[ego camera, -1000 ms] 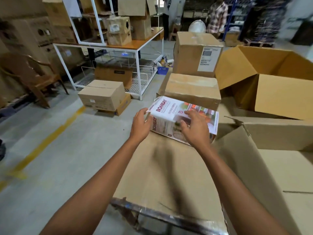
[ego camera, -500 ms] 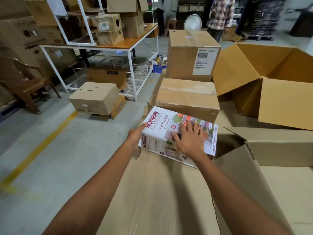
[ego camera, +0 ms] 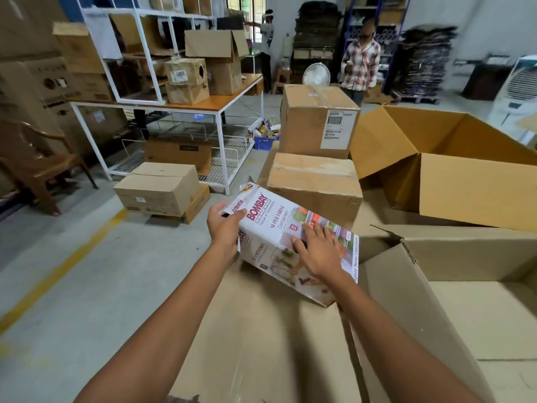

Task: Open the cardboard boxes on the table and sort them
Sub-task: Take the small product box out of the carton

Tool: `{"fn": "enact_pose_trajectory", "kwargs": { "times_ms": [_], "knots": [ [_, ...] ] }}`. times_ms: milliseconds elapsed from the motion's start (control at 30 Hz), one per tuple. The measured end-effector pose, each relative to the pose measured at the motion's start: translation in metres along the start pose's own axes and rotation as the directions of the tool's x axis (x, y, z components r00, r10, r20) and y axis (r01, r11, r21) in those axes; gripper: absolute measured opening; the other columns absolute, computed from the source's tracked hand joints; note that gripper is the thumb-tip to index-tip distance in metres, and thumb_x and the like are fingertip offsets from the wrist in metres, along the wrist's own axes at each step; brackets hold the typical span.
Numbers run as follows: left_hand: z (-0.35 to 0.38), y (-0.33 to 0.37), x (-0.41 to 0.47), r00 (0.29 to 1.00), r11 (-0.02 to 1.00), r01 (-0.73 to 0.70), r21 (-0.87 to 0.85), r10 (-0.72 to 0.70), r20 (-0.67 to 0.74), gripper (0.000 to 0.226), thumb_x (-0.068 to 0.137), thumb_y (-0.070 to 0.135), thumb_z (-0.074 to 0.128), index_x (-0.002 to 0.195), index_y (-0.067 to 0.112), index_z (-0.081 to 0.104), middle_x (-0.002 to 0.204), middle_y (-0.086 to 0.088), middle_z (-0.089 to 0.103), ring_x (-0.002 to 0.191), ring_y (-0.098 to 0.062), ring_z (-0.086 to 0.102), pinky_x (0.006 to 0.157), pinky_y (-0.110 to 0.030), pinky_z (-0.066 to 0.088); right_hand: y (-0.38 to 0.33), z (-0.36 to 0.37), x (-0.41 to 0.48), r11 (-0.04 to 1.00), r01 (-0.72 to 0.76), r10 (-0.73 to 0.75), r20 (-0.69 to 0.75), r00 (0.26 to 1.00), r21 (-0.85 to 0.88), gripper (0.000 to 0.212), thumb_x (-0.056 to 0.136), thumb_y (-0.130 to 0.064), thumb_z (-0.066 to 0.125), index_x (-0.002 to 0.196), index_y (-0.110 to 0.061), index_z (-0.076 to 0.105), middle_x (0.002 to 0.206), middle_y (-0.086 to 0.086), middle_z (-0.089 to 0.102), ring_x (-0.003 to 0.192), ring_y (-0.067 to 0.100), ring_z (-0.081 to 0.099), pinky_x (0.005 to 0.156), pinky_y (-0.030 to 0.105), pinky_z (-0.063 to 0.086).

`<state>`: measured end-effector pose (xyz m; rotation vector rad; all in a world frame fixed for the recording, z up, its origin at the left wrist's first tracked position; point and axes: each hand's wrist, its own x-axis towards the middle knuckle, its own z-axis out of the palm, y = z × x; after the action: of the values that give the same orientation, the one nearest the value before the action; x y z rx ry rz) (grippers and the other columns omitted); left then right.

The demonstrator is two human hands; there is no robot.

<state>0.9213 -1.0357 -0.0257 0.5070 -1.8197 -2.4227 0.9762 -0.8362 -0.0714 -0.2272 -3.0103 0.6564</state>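
Fingers (ego camera: 315, 235) of the right hand (ego camera: 319, 257) lie straight and slightly spread, pressing on the top face of the printed box (ego camera: 270, 219). The left hand (ego camera: 226, 228) grips the box's left end, thumb over the upper edge and fingers curled round the end. The box is held tilted above a flat carton (ego camera: 261, 330), its near corner apparently touching it. An open carton (ego camera: 465, 301) stands just to the right. Beyond lie a sealed box (ego camera: 313, 181) and, behind it, a taller labelled box (ego camera: 311, 117). The step in hand appears to be sorting this box. The next move likely calls for a steady two-handed carry to its place.
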Motion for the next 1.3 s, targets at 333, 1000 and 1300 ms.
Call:
{"fn": "enact_pose_trajectory", "kwargs": {
  "times_ms": [333, 1000, 1300],
  "knots": [
    [-0.031, 0.059, -0.124, 0.81, 0.709, -0.585, 0.394, 0.493, 0.317, 0.044, 0.081, 0.016, 0.072, 0.122, 0.027, 0.06, 0.116, 0.008, 0.062, 0.105, -0.015, 0.061, 0.09, -0.039, 0.053, -0.082, -0.038, -0.119, 0.919, 0.106, -0.031, -0.2, 0.979, 0.38, 0.051, 0.089, -0.041, 0.031, 0.131, -0.024, 0.055, 0.133, 0.006, 0.061, 0.119, 0.032, 0.054, 0.101, 0.049, 0.043],
    [-0.036, 0.056, -0.238, 0.438, 0.182, -0.897, 0.403, 0.248, 0.864, 0.031, 0.085, 0.024, 0.049, 0.106, 0.021, 0.072, 0.098, -0.002, 0.075, 0.088, -0.022, 0.066, 0.08, -0.039, 0.054, -0.085, -0.143, -0.21, 0.732, 0.031, 0.289, -0.35, 0.891, 0.681, 0.052, 0.088, -0.03, 0.064, 0.136, -0.016, 0.052, 0.11, 0.001, 0.061, 0.096, 0.018, 0.058, 0.077, 0.031, 0.049],
    [-0.039, 0.064, -0.185, 0.726, 0.15, -0.675, 0.722, 0.306, 0.616, 0.038, 0.092, 0.039, 0.055, 0.121, 0.016, 0.065, 0.126, -0.009, 0.059, 0.118, -0.031, 0.054, 0.097, -0.042, 0.047, -0.052, -0.126, -0.202, 0.781, -0.115, 0.343, -0.268, 0.9, 0.613, 0.036, 0.09, -0.005, 0.061, 0.124, -0.019, 0.061, 0.116, 0.007, 0.064, 0.078, 0.019, 0.07, 0.062, 0.035, 0.062]
  ]
}}
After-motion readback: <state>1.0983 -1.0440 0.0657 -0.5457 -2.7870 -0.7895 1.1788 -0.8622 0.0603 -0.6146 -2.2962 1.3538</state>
